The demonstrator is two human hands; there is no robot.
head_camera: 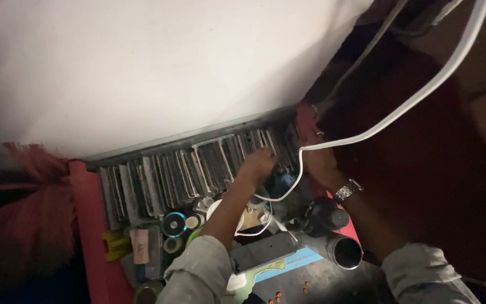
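Under the left hand: a long row of thin flat panels (198, 169) stands on edge, packed like files, along the foot of the white wall (142, 62).
Panels: grey and silvery; the row runs from the red table edge (88, 214) on the far left to just past both hands on the right.
Left hand (258, 164): fingers curled down into the tops of the panels near the right end of the row, touching them; whether they pinch one panel I cannot tell.
Right hand (317, 160): just beside the left hand, at the very end of the row, fingers bent and pressed against the last panels; its grip is hidden in the dim light.
Wrist: a metal watch (348, 190) sits on the right wrist, behind the right hand.
Cable: a white cable (423, 93) sweeps down from the upper right, passes over the right hand and loops below the left hand.
Nearer than the hands: a dark cylindrical tube (345, 251) with an open mouth lies below the right forearm.
Beside the left forearm: several tape rolls (174, 224), one blue-ringed, lie on the cluttered table.
Further left: a yellow plastic piece (116, 245) sits near the red edge.
Sleeves: both arms wear pale grey sleeves (198, 273), pushed up the forearm.
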